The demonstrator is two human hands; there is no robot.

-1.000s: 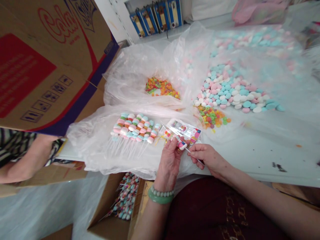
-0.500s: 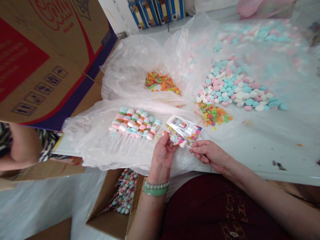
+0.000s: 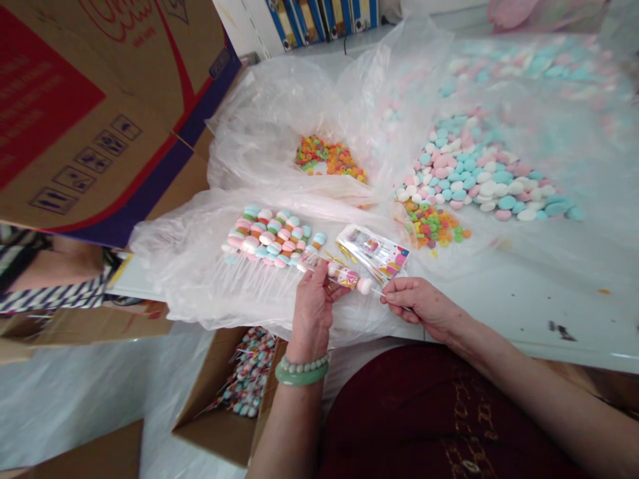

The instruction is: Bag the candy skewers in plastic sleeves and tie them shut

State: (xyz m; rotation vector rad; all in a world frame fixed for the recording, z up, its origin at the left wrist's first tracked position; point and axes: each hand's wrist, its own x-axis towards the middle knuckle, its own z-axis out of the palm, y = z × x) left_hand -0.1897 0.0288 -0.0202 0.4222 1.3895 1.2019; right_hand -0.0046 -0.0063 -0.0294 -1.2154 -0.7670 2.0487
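Note:
My left hand point(image 3: 315, 303), with green bracelets at the wrist, is closed on the wrapper around a candy skewer point(image 3: 349, 278). The fingers of my right hand point(image 3: 410, 299) pinch the skewer's thin stick at its right end. Just behind the hands lies a stack of printed clear bags point(image 3: 374, 249), with a few gold twist ties point(image 3: 344, 253) at its left edge. Left of my hands, a group of unwrapped marshmallow skewers point(image 3: 272, 236) rests on the plastic sheet, sticks toward the table's front edge.
Loose marshmallows point(image 3: 479, 176) and ring candies point(image 3: 434, 223) lie at the right; more rings point(image 3: 329, 159) are further back. A large carton point(image 3: 100, 120) stands at the left, near another person's arm point(image 3: 60, 266). Below the table, an open box point(image 3: 214, 432) holds finished-looking skewers.
The wrapper now sits further along the skewer, and my left hand has shifted slightly left. My right hand still pinches the stick. The whole view has moved a little.

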